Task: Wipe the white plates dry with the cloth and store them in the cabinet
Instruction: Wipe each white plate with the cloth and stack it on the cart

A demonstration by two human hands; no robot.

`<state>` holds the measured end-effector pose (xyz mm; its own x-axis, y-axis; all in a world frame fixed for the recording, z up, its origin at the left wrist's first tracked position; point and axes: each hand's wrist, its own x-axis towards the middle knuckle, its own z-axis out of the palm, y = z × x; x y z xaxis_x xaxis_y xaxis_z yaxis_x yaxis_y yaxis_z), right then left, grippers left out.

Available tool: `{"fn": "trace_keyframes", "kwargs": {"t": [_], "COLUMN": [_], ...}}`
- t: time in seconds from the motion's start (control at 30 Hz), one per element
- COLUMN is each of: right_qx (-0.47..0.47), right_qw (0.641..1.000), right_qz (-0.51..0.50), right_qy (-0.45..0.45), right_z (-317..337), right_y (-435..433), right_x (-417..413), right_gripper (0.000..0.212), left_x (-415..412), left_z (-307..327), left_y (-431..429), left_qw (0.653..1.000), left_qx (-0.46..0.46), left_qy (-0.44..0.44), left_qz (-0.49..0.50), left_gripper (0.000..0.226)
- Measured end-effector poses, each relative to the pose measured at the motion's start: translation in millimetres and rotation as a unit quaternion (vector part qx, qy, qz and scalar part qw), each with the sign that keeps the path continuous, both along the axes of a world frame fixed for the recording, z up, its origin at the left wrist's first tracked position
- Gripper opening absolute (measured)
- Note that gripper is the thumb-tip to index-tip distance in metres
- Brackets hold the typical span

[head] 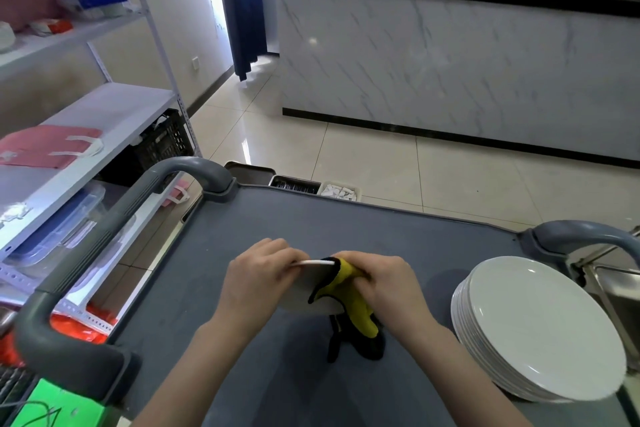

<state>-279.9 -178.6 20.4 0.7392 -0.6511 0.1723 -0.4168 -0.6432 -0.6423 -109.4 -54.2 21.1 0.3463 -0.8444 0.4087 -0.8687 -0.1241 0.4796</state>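
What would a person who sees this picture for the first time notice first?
The eye goes first to the two hands in the middle: the left hand holds a white plate tilted almost on edge, and the right hand presses a yellow cloth on it. Next comes the stack of white plates at the right of the grey cart. Behind stands a long marble counter.

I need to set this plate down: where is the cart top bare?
Bare: the far half of the cart top between the left handle and right handle, and the strip between the left handle and the left hand gripping the plate. Crowded: near right, the plate stack; the middle, where the right hand holds the cloth.
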Motion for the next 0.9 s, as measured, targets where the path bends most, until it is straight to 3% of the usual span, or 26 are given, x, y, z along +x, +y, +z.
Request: {"fn": "trace_keyframes", "kwargs": {"t": [0.1, 0.3, 0.37, 0.5, 0.63, 0.7, 0.9], "right_qx": [0.035, 0.142, 0.143, 0.088, 0.003, 0.045, 0.142], "right_qw": [0.998, 0.981, 0.983, 0.995, 1.000, 0.998, 0.981], "right_qz": [-0.029, -0.051, -0.049, -0.024, 0.006, -0.004, -0.030], "right_qy": [-0.040, -0.120, -0.106, -0.044, 0.000, -0.047, -0.133], "right_z": [-4.2, -1.7, -1.4, 1.6, -0.4, -2.8, -2.4], "right_y": [-1.3, -10.3, -14.0, -10.3, 3.7, 3.8, -5.8], "right_x": [-0.8, -14.3, -15.4, -9.6, 4.8, 2.9, -12.1], "right_gripper": [0.046, 0.062, 0.063, 0.046, 0.043, 0.047, 0.070], "left_x": [-0.5, 22.4, 21.1, 11.4, -8.0, -6.0, 22.9], "left_z": [-0.3, -24.7, -25.9, -11.2, 4.3, 3.9, -16.2], "left_y": [-6.1, 9.5, 10.6, 6.7, -6.6, -8.0, 16.4], "left_qw": [0.999, 0.966, 0.970, 0.994, 0.999, 0.997, 0.963], "left_qx": [-0.025, 0.030, 0.018, -0.015, -0.020, -0.035, 0.034], "left_qy": [0.038, 0.245, 0.231, 0.106, 0.023, 0.061, 0.256], "left_qz": [-0.004, 0.076, 0.076, 0.032, -0.028, -0.036, 0.073], "left_gripper": [0.005, 0.028, 0.029, 0.003, 0.017, 0.005, 0.020]}}
